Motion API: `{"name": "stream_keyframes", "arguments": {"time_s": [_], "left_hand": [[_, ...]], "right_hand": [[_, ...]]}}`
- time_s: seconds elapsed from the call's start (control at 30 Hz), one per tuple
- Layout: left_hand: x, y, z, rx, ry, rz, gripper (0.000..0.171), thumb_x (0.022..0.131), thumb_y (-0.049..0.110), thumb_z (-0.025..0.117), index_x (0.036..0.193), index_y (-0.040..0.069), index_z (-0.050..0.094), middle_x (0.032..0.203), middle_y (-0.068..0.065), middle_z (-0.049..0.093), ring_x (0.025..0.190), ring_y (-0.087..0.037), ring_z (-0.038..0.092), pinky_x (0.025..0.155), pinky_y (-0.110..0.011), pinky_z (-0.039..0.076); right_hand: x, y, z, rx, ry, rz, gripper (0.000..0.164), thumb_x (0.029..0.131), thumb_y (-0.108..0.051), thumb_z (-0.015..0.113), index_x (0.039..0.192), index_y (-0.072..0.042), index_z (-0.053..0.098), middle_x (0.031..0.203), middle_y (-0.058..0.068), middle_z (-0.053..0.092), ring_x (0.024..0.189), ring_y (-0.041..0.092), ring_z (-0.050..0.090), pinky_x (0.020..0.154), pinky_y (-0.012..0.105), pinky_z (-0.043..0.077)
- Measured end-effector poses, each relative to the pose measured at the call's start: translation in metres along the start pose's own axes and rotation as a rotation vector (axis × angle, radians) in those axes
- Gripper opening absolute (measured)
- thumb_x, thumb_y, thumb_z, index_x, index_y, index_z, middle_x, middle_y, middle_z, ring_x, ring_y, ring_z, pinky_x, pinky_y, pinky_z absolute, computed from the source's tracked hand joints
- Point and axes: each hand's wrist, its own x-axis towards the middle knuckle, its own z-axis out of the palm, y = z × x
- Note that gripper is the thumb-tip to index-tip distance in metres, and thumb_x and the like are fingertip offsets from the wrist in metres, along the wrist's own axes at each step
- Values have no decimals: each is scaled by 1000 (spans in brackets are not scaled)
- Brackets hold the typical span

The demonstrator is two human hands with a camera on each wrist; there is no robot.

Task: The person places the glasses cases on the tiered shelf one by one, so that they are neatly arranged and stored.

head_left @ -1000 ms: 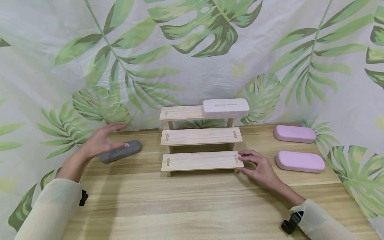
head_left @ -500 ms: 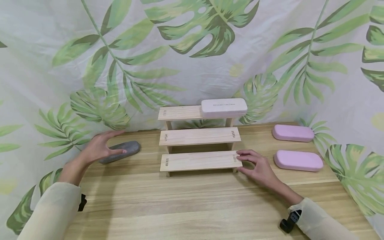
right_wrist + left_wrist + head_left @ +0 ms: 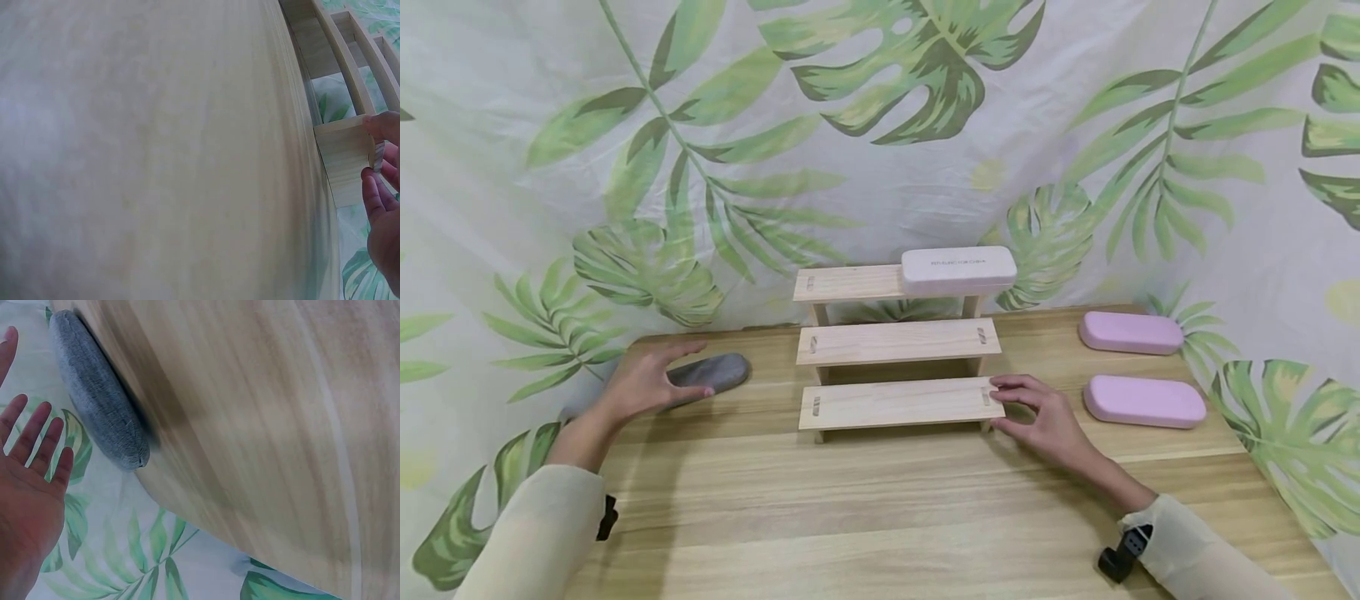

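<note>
A grey fabric glasses case (image 3: 724, 373) lies at the back left of the table. My left hand (image 3: 642, 382) hovers over its left part, thumb and fingers spread, hiding some of it. In the left wrist view the left hand (image 3: 28, 487) is apart from the grey case (image 3: 100, 394). My right hand (image 3: 1047, 417) grips the right end of the lowest step of a three-tier wooden shelf (image 3: 898, 402). Thumb and fingers of the right hand (image 3: 384, 206) pinch that end in the right wrist view. On the top tier's right half rests a white glasses case (image 3: 958, 271) with small lettering.
Two pink glasses cases (image 3: 1131, 332) (image 3: 1144, 402) lie one behind the other, right of the shelf. A leaf-printed cloth (image 3: 880, 183) hangs right behind the wooden table (image 3: 850, 517).
My left hand has sunk slightly towards the grey glasses case. The right hand keeps its grip on the shelf. The head view has shifted a little.
</note>
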Motion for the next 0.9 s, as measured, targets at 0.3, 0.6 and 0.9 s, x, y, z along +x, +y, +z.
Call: {"name": "stream_keyframes", "arguments": {"time_s": [0.3, 0.6, 0.9], "left_hand": [[0, -7, 10, -66, -52, -17, 90, 82, 37, 93, 150, -6, 54, 150, -37, 50, 138, -59, 44, 108, -74, 37], [0, -14, 18, -45, -35, -16, 88, 81, 38, 93, 148, -7, 56, 147, -37, 53, 135, -58, 47, 107, -72, 39], [2, -17, 22, -38, -5, -1, 85, 80, 35, 94, 144, -8, 58, 142, -35, 58, 132, -55, 52, 104, -67, 43]], "right_hand": [[0, 1, 0, -3, 0, -4, 42, 77, -2, 94, 116, -5, 80, 130, 10, 73, 121, 37, 68, 107, 8, 42], [-1, 2, 0, -27, -3, -3, 42, 76, -1, 94, 115, -4, 80, 130, 10, 73, 121, 36, 68, 107, 9, 42], [-1, 2, 1, -3, 5, 0, 42, 77, -2, 94, 116, -5, 81, 129, 10, 73, 121, 37, 68, 106, 8, 42]]}}
